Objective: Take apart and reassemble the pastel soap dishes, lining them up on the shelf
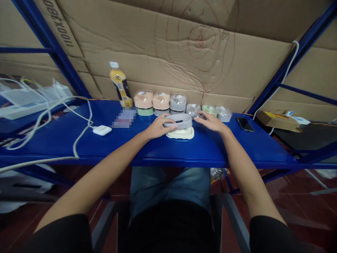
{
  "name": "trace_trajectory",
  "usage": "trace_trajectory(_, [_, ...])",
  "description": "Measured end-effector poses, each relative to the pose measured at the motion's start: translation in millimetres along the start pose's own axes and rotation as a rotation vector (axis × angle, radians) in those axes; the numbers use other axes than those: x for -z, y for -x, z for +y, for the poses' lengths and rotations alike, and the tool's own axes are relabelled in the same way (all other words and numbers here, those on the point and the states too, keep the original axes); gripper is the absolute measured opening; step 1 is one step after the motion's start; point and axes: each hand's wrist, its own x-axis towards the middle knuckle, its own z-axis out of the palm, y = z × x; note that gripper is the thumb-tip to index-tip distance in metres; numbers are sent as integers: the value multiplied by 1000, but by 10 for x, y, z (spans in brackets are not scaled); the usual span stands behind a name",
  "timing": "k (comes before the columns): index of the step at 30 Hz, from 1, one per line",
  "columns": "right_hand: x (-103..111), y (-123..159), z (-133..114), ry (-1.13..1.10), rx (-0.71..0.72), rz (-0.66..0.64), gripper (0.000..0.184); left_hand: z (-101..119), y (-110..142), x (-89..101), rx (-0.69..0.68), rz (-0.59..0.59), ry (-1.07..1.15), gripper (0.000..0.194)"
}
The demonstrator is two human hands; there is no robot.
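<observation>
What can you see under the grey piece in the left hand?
A cream piece on the blue table. The grey piece and left hand cover its far part.

Pixelated patch hides item. Bottle print too small to read. White cable cut by left edge, black sleeves by bottom. Right hand: contact with lidded gray container unclear.

A gray, rounded container piece sits above a wavy-edged cream tray lying flat at mid-frame, while a clear-topped gray box stands just behind, slightly right of center.
</observation>
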Motion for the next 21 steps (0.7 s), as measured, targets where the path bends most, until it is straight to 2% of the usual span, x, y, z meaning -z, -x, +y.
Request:
trace_trajectory(4, [81, -20, 91, 34, -11, -82, 86, -171, -30, 152, 81, 79, -54, 51])
trace_trajectory(8, [105, -35, 159, 46, 42, -141, 89, -341, -48, 255, 146, 67, -114, 53])
trace_trajectory(12, [94, -47, 194, 62, 70, -142, 85, -452, -65, 306, 145, 81, -145, 49])
trace_trajectory(17, [85, -64, 230, 84, 20, -171, 88, -499, -80, 364, 134, 69, -161, 45])
trace_trajectory(21, [90, -63, 225, 73, 34, -171, 85, -432, -66, 367, 142, 80, -126, 44])
